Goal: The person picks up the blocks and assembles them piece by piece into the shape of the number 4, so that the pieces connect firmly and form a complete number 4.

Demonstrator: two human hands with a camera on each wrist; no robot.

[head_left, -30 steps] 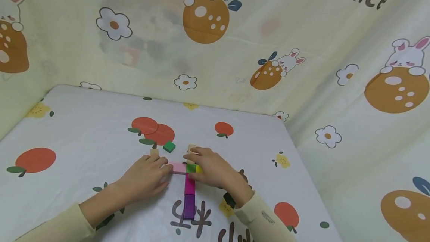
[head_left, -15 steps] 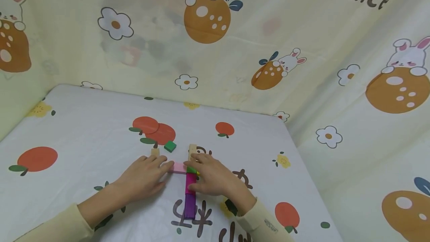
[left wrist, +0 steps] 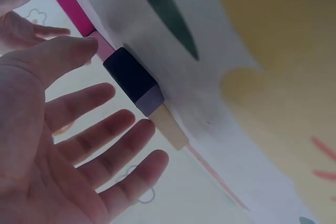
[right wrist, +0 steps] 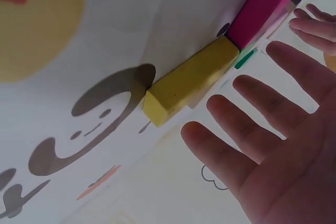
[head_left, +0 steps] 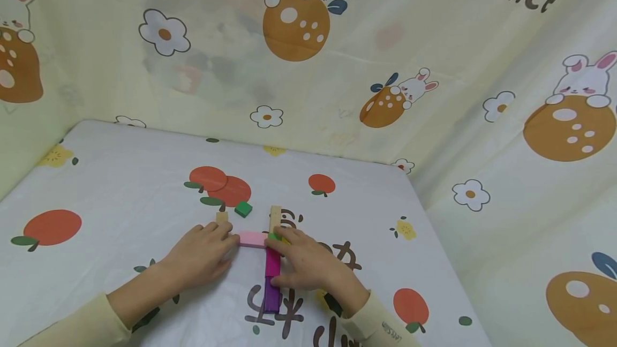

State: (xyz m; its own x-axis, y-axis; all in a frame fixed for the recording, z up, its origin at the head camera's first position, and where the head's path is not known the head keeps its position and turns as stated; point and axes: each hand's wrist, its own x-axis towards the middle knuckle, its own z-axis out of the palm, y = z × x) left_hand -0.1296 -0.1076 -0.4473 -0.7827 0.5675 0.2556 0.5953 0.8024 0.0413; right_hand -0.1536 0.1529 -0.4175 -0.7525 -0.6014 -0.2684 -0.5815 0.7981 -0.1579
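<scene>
Right hand (head_left: 310, 258) first: it leans in over a line of painted blocks, palm side down, the grip spread, with thumb and index finger set wide apart and nothing pinched between them. Its thumb tip lies over the upper end of a deep purple rectangular block (head_left: 272, 299), and its fingertips reach across a bright green block (head_left: 275, 236); whether they actually press, I can't tell. Over to the left hand (head_left: 204, 255), and its grip is spread too, the fingers slightly apart and gently bent, thumb held away from them. Its index fingertip sits right at the left end of a pale pink rectangular block (head_left: 253, 239), contact unclear. The left wrist view gives us a dark navy rectangular block (left wrist: 134, 77) beyond those fingers. Now the line itself: a pale natural-wood block (head_left: 276, 217) at the far end, then the green one, a magenta rectangular block (head_left: 272, 263) and the purple one nearest the person. Pink branches off to the left; on the right, partly under the hand, comes a yellow rectangular block (right wrist: 191, 80). Past the left knuckles there's a small tan wooden block (head_left: 222, 217), and a darker green block (head_left: 243, 209) lies apart on the cloth-covered counter (head_left: 135, 175). Both forearms slant inward from cream sleeves (head_left: 72, 320).
</scene>
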